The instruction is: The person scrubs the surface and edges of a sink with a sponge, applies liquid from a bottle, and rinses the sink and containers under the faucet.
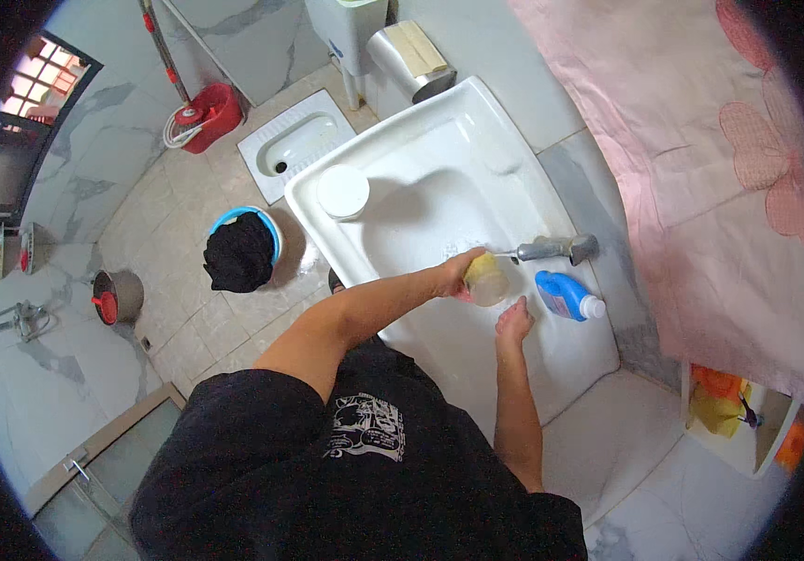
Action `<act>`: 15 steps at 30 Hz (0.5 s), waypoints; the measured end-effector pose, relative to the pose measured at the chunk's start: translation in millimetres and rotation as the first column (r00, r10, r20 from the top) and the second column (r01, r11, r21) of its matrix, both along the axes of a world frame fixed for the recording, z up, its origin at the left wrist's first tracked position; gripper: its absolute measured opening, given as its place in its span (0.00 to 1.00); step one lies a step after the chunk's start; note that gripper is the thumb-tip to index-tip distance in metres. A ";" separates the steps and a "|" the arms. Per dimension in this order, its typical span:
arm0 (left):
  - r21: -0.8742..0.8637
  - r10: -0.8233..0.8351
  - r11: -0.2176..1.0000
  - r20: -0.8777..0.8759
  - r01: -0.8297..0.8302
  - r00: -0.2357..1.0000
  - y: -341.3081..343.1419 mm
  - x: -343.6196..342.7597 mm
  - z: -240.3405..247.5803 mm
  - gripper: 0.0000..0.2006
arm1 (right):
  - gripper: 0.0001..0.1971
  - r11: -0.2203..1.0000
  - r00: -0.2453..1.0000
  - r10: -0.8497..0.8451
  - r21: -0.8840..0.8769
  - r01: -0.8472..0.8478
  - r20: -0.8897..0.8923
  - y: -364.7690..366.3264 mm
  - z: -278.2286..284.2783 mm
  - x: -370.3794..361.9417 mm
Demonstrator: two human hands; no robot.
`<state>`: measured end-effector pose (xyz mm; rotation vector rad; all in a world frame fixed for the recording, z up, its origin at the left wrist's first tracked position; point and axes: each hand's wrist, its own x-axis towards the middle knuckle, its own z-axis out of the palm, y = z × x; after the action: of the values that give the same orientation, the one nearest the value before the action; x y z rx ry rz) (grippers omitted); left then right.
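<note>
My left hand grips a round, see-through yellowish container over the white sink, just below the metal tap. Close by on the right, my right hand has its fingers curled in. Whether anything is in them is hidden. A blue detergent bottle with a white cap lies tilted on the sink's right side, near my right hand. On the far left rim sits a round white tub or lid.
A blue-rimmed basin with black cloth stands on the floor left of the sink. Beyond are a squat toilet and red mop bucket. A grey bucket stands farther left. Pink fabric hangs at right.
</note>
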<state>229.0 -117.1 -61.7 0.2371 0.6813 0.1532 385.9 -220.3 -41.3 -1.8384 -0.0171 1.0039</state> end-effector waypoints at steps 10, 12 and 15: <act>-0.466 0.131 0.884 0.172 -0.036 0.976 -15.9 -79.2 -20.5 0.28 | 0.24 0.943 0.960 0.260 0.185 -0.275 0.104 12.3 20.8 -46.8; -0.475 0.126 0.879 0.176 -0.028 0.976 -16.1 -85.7 -17.0 0.28 | 0.24 0.933 0.960 0.278 0.228 -0.278 0.034 20.1 37.5 -59.1; -0.310 0.041 0.951 0.113 -0.004 0.993 -7.7 -88.4 5.6 0.30 | 0.24 0.910 0.948 0.318 0.277 -0.308 0.010 35.7 64.6 -71.3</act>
<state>140.5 -124.7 -56.1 -0.0814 0.5810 0.0791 314.6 -184.5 23.3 -1.5892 -0.4236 1.1901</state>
